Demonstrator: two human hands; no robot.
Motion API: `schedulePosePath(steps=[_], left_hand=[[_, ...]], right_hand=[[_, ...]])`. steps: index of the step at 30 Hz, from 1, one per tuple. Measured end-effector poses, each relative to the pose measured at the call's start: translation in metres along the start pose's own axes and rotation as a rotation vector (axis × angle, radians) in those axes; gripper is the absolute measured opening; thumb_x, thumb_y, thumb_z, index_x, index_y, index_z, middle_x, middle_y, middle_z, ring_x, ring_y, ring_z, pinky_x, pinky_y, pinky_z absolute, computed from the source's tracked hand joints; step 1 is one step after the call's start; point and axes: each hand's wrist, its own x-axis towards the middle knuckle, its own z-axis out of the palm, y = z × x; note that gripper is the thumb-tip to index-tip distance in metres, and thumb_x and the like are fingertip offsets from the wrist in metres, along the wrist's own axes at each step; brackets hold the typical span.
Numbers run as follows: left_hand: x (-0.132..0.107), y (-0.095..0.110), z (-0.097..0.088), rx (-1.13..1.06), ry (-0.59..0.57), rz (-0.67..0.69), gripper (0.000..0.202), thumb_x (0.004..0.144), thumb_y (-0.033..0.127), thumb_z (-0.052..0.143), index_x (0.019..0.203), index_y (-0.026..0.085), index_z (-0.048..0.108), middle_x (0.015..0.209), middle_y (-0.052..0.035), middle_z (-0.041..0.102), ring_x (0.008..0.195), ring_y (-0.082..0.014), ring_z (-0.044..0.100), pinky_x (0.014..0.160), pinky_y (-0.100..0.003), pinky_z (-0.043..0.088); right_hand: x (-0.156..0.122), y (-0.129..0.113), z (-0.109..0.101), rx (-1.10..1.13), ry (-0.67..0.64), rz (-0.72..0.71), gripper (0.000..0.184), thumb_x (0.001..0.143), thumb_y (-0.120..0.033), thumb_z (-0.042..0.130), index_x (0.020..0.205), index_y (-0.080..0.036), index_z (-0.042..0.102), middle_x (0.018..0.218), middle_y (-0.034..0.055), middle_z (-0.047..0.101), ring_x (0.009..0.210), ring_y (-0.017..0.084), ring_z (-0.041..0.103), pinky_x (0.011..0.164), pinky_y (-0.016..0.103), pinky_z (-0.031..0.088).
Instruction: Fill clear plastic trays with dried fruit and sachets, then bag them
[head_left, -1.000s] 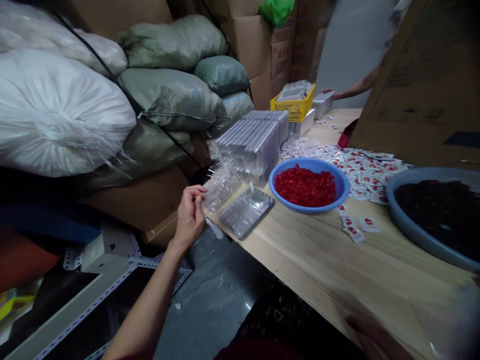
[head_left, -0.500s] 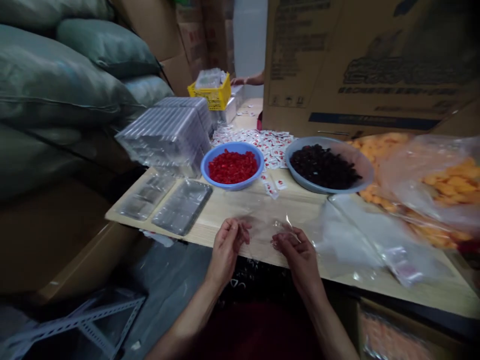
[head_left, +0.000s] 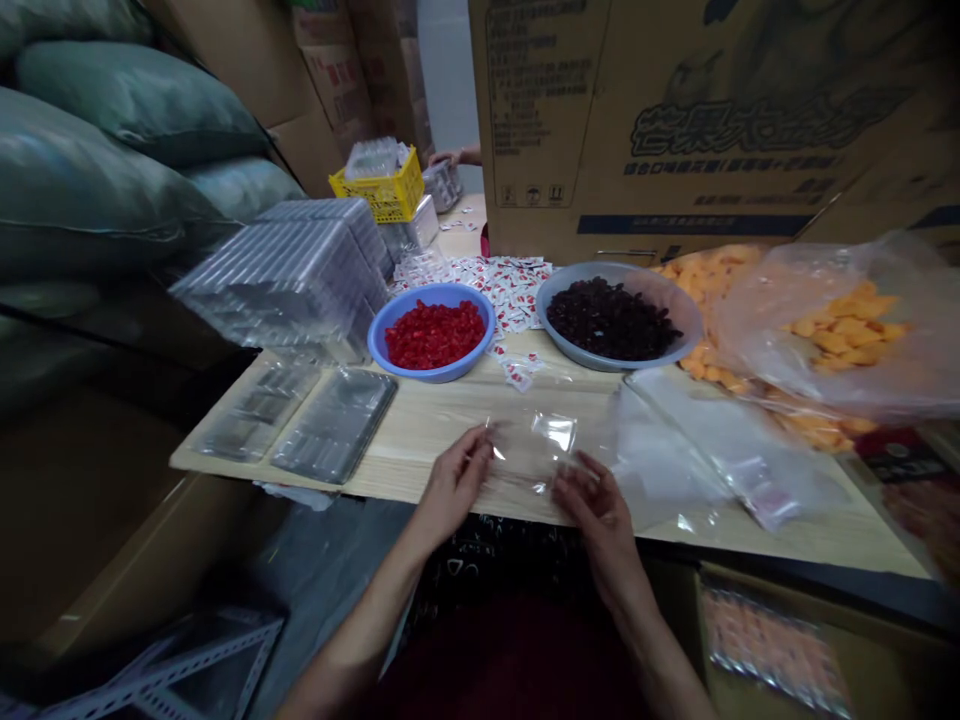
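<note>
My left hand [head_left: 455, 484] and my right hand [head_left: 595, 506] both grip a clear plastic bag [head_left: 541, 448] at the near edge of the wooden table [head_left: 442, 420]. The fingers of each hand pinch the bag's near side. The bag lies flat over the tabletop between them. Behind it stand a blue bowl of red pieces [head_left: 432, 333] and a grey-blue bowl of dark dried fruit [head_left: 616, 318].
Two clear plastic trays [head_left: 300, 425] lie at the table's left end, a tall stack of trays [head_left: 289, 275] behind them. Small red-and-white sachets [head_left: 502, 285] are scattered between the bowls. Bags of orange pieces [head_left: 840, 335] and a large cardboard box [head_left: 697, 120] stand at right. Another person's hand [head_left: 450, 157] is far back.
The view swung right from the table's left end. My left hand left the trays and joined the right on the clear bag, which both hands have now pushed further onto the table.
</note>
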Motion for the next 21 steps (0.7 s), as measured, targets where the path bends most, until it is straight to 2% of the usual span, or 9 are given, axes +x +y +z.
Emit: schedulePosePath(steps=[2,4,7,10,13,16,18,19,21], left_hand=[[0.022,-0.004,-0.016,0.182,-0.027,0.083,0.037,0.100,0.037,0.044,0.129,0.021,0.060,0.111,-0.0082,0.069,0.095,-0.0189,0.063,0.089,-0.033,0.049],[0.048,-0.010,-0.027,0.328,-0.142,0.169,0.037,0.100,0.034,0.044,0.129,0.020,0.062,0.120,-0.0097,0.069,0.107,-0.0214,0.063,0.098,-0.036,0.046],[0.083,-0.023,-0.026,0.497,-0.282,0.285,0.035,0.098,0.030,0.047,0.126,0.019,0.065,0.124,-0.0119,0.068,0.115,-0.0246,0.061,0.103,-0.039,0.044],[0.098,-0.026,-0.015,0.602,-0.229,0.337,0.032,0.095,0.028,0.052,0.119,0.016,0.069,0.115,-0.0154,0.070,0.111,-0.0276,0.061,0.101,-0.044,0.045],[0.099,-0.013,-0.016,0.606,-0.134,0.406,0.031,0.094,0.027,0.054,0.120,0.020,0.069,0.120,-0.0156,0.067,0.115,-0.0288,0.058,0.104,-0.048,0.041],[0.114,0.005,-0.044,0.505,0.062,0.473,0.031,0.095,0.027,0.050,0.122,0.025,0.066,0.117,-0.0106,0.068,0.109,-0.0247,0.060,0.101,-0.041,0.044],[0.141,0.008,-0.073,0.581,0.210,0.406,0.029,0.094,0.026,0.049,0.118,0.023,0.066,0.114,-0.0107,0.067,0.108,-0.0244,0.061,0.099,-0.038,0.045],[0.157,0.005,-0.088,0.691,0.226,0.338,0.029,0.092,0.025,0.050,0.115,0.020,0.067,0.116,-0.0120,0.066,0.109,-0.0256,0.061,0.100,-0.038,0.044],[0.190,-0.004,-0.111,0.885,0.136,0.186,0.029,0.085,0.020,0.055,0.111,0.018,0.068,0.117,-0.0136,0.065,0.109,-0.0274,0.062,0.101,-0.039,0.044]], right_hand=[[0.010,-0.009,-0.006,-0.179,0.059,-0.224,0.079,0.076,-0.041,0.083,0.144,-0.030,0.044,0.122,0.0079,0.063,0.109,0.024,0.064,0.100,0.048,0.051],[0.020,-0.016,-0.010,-0.455,0.060,-0.490,0.073,0.083,-0.038,0.076,0.147,-0.032,0.042,0.139,0.0104,0.054,0.126,0.027,0.055,0.108,0.053,0.043],[0.034,-0.013,-0.011,-0.930,-0.248,-0.758,0.051,0.088,-0.033,0.072,0.136,-0.032,0.057,0.147,0.0075,0.050,0.142,0.030,0.039,0.118,0.059,0.026],[0.045,0.006,-0.007,-1.212,-0.523,-0.811,0.047,0.087,-0.025,0.073,0.132,-0.031,0.061,0.149,0.0061,0.051,0.142,0.033,0.039,0.117,0.063,0.023],[0.051,0.025,-0.003,-1.308,-0.492,-0.827,0.047,0.088,-0.016,0.069,0.132,-0.031,0.061,0.149,0.0060,0.051,0.138,0.033,0.045,0.114,0.061,0.028],[0.051,0.025,0.001,-1.251,-0.460,-0.840,0.046,0.091,-0.020,0.066,0.135,-0.032,0.060,0.149,0.0055,0.051,0.141,0.032,0.042,0.114,0.059,0.030],[0.050,0.012,0.003,-1.177,-0.455,-0.841,0.047,0.092,-0.027,0.066,0.138,-0.033,0.057,0.151,0.0057,0.049,0.144,0.032,0.037,0.115,0.059,0.028],[0.051,0.001,0.003,-1.138,-0.443,-0.838,0.046,0.093,-0.030,0.065,0.138,-0.033,0.057,0.150,0.0057,0.050,0.144,0.032,0.037,0.115,0.059,0.027],[0.057,-0.025,0.001,-1.078,-0.395,-0.829,0.040,0.094,-0.033,0.064,0.134,-0.034,0.060,0.145,0.0047,0.055,0.142,0.031,0.040,0.116,0.058,0.025]])
